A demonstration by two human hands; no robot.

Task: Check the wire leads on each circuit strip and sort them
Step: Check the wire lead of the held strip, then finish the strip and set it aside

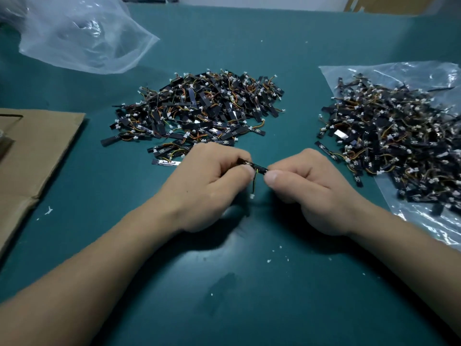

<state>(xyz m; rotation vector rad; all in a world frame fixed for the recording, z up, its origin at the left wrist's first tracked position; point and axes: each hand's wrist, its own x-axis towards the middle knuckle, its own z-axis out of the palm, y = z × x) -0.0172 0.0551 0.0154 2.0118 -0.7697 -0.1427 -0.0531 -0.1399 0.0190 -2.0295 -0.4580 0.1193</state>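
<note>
A small black circuit strip [258, 167] is held level between both hands above the green mat. My left hand [207, 186] pinches its left end and my right hand [309, 188] pinches its right end. Thin wire leads hang down from the strip and end in a white connector [252, 196]. A loose pile of black strips with orange and yellow wires [197, 108] lies on the mat just beyond my hands. A second, larger pile of strips [396, 136] lies on a clear plastic bag [424, 223] at the right.
A flat piece of brown cardboard [32, 156] lies at the left edge. A crumpled clear plastic bag [84, 38] sits at the back left. Small white flecks dot the green mat [237, 283] in front of my hands.
</note>
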